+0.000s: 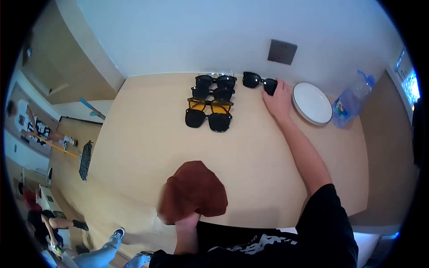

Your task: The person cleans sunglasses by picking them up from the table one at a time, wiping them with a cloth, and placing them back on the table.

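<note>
Near the table's front edge my left hand [188,219] is closed on a dark red cloth [196,190], which covers most of its fingers. My right hand [278,99] reaches to the back of the table, its fingers closed on the right lens of a pair of black sunglasses [251,80]. Left of that pair, several glasses stand in a column: dark ones at the back [216,81], a pair with orange lenses [210,106], and black sunglasses [208,120] in front.
A white plate [312,103] and a clear plastic bottle [348,105] are right of my right hand. A socket [282,52] is on the wall behind. On the floor at left, a person holds a broom [85,161]; other people are at lower left.
</note>
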Tool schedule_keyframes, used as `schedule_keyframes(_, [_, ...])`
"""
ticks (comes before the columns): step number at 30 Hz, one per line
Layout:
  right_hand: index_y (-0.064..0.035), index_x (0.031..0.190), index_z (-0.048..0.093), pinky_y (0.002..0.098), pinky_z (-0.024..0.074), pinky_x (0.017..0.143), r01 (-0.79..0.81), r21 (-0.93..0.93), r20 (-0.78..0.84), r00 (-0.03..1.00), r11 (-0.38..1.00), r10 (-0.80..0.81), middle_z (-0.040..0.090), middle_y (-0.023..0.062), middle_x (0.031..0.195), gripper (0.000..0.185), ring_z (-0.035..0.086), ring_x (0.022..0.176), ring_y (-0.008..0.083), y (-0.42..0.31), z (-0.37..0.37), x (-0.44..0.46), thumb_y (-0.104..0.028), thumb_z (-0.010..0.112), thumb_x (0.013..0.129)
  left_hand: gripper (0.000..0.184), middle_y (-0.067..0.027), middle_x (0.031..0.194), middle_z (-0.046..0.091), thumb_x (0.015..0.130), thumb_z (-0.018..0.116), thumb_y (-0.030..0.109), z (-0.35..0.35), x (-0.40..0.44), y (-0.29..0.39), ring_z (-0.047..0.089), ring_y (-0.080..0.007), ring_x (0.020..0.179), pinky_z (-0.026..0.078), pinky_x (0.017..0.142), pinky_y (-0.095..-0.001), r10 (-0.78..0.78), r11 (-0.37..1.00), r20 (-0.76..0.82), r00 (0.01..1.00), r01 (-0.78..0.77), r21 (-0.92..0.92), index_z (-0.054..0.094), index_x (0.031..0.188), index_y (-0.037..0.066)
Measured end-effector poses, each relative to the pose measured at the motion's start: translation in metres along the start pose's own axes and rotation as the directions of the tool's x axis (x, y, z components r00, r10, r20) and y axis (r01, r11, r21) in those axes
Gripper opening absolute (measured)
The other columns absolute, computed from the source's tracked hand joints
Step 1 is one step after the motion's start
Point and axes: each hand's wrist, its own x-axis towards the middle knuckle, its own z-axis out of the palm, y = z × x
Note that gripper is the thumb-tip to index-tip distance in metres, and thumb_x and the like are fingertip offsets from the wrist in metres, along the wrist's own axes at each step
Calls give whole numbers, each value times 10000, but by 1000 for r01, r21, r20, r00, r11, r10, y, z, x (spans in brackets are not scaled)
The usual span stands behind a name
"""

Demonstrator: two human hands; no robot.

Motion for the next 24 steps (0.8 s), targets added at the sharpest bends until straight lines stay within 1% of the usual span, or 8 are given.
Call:
schedule_keyframes(2, [-21,1357,441,479,431,1015,35,14,13,999,999,-36,488,249,1362,689,498,1241,402,0,6,9,-247,764,792,547,-110,1417,487,1032,403,463,2,3,0,473,-259,1304,386,1092,-439,38,996,137,990,-49,77,417,1427,84])
schedule_keyframes(6, [-40,1373,429,481,424,1020,36,55,-41,999,998,-34,469,247,1392,664,480,1267,411,7,11,7,-202,743,811,560,-112,1385,521,1035,395,466,7,0,-2,514,-265,1265,416,1064,-431,-2,998,-16,1000,1,-70,418,1427,67])
schedule_keyframes(8, [-52,1385,420,461,426,1022,149,-179,-185,966,973,-182,469,229,1399,681,487,1260,403,-3,5,3,-187,748,804,591,-114,1398,512,1031,393,485,7,-4,-8,509,-273,1272,415,1068,-439,27,996,-144,989,-40,-86,403,1438,57])
schedule_keyframes(10, [-52,1340,474,450,405,1039,196,-188,-248,939,962,-240,490,209,1370,610,505,1210,406,-17,-10,-8,-122,736,793,601,-114,1423,487,1028,394,494,4,0,-2,487,-273,1295,399,1084,-446,-32,989,-45,998,25,-147,393,1445,61])
schedule_keyframes(12, [-53,1273,521,442,412,1025,418,36,-156,899,908,-408,526,181,1325,529,516,1197,382,-32,-26,-22,-111,733,791,612,-115,1447,463,1025,395,503,6,5,6,465,-273,1317,383,1101,-453,-88,974,74,993,101,-202,383,1452,64])
schedule_keyframes(15, [-54,1203,565,431,418,1013,463,227,-80,886,857,-457,559,156,1276,460,527,1189,357,-60,-36,-66,-110,742,782,581,-112,1468,430,1032,398,484,6,0,10,432,-268,1343,362,1125,-460,-105,964,125,986,132,-231,376,1453,83])
schedule_keyframes(22, [-61,1159,599,425,420,1015,555,196,196,785,808,-587,597,120,1220,487,526,1194,327,-149,-50,-105,-228,803,749,546,-96,1534,337,1055,387,411,-12,11,-3,345,-260,1420,311,1173,-460,-245,956,100,964,257,-139,277,1498,112])
schedule_keyframes(24, [-67,1168,595,423,417,1012,589,142,249,757,796,-605,605,112,1209,536,531,1179,317,-154,-43,-105,-297,813,736,517,-94,1451,434,1045,402,428,7,6,15,428,-253,1346,351,1136,-458,-199,975,57,978,204,-84,369,1443,99])
